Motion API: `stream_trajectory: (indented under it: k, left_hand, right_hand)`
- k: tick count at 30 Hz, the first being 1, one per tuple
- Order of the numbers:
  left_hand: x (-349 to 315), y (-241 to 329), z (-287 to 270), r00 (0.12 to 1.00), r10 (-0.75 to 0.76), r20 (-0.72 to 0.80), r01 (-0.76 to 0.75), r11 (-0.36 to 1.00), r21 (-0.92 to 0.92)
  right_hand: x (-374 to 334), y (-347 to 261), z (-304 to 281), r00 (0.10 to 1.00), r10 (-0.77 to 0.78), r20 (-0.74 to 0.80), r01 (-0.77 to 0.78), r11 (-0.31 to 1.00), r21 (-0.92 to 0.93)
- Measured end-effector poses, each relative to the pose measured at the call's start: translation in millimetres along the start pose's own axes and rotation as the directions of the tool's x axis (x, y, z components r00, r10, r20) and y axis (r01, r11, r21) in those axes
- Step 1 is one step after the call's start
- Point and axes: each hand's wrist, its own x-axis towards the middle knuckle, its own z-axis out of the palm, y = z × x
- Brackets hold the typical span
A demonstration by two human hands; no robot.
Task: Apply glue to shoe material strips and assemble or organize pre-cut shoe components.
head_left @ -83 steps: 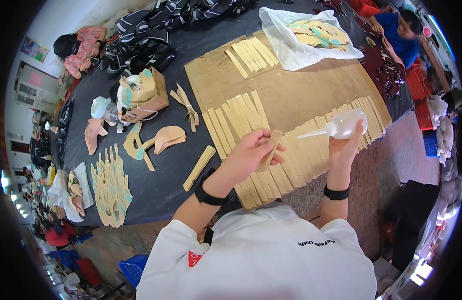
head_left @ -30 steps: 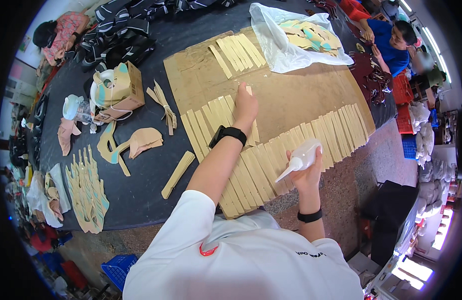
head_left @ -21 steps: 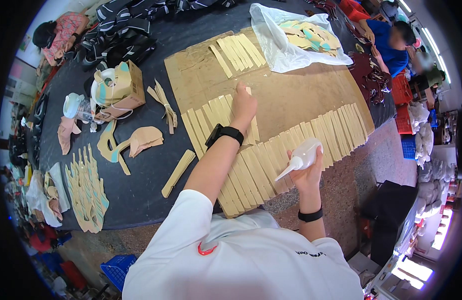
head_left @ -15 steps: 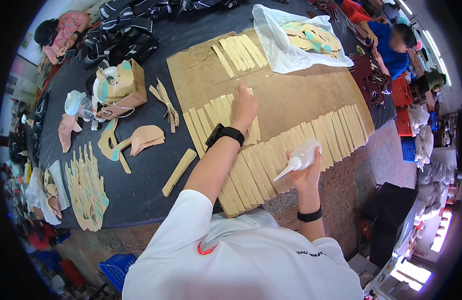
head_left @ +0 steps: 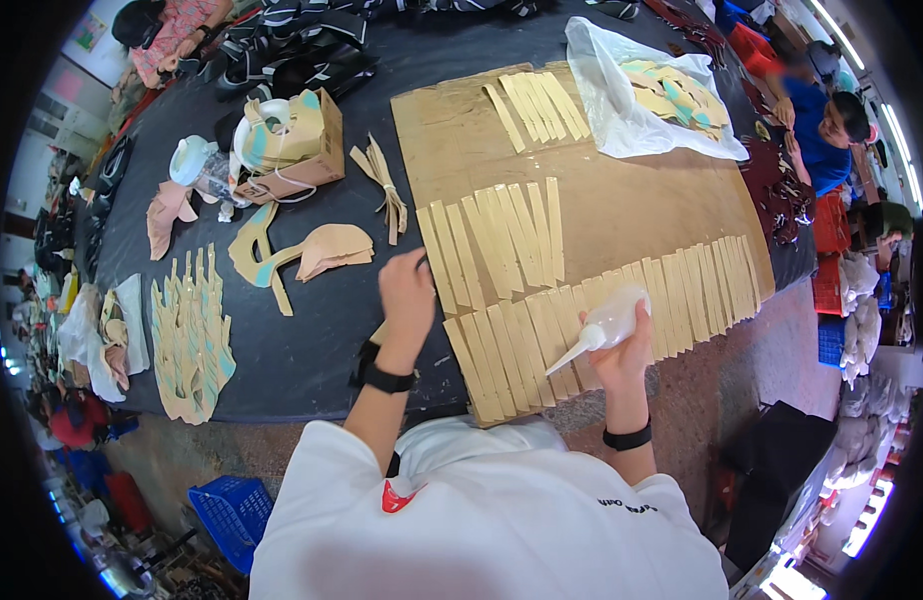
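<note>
My right hand (head_left: 625,352) is wrapped round a translucent white squeeze bottle (head_left: 618,316), its long nozzle slanting down to the left over a row of tan strips (head_left: 522,350). My left hand (head_left: 408,300) is over the dark table, just off the left edge of the cardboard sheet (head_left: 622,210); its fingers are bunched and partly blurred, so what they hold, if anything, is hidden. Under its wrist a bit of a loose strip bundle (head_left: 380,334) peeks out. Several shorter strips (head_left: 497,240) lie side by side mid-cardboard, and another group (head_left: 542,108) lies at its far end.
A plastic bag of cut pieces (head_left: 672,95) rests at the cardboard's far right. To the left are a tied strip bundle (head_left: 384,190), curved tan pieces (head_left: 332,250), a carton (head_left: 322,140) and a jar (head_left: 197,165). Two people sit across the table.
My left hand has moved from the middle strips leftward and nearer, off the cardboard. The right hand still holds the squeeze bottle over the near row. The whole view has shifted.
</note>
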Motion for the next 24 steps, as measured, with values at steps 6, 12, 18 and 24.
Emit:
stream_trajectory:
  k: [6,12,18,24]
  left_hand:
    - [-43,-36,-18,0.988,-0.138,0.062,0.138,0.99,0.013]
    - [-47,-36,-18,0.999,0.039,-0.035,-0.036,0.996,0.081]
    - [-54,-55,-13,0.992,0.128,0.002,-0.127,0.991,-0.031]
    - [-47,-63,-50,0.92,-0.3,0.253,0.391,0.636,-0.666]
  right_hand:
    - [1,29,29,0.992,0.086,0.094,-0.08,0.994,-0.071]
    - [-1,64,53,0.973,0.11,0.203,-0.086,0.989,-0.124]
    - [1,114,93,0.877,0.356,0.324,-0.296,0.929,-0.221]
    - [20,170,104,0.873,0.377,0.309,-0.275,0.904,-0.327]
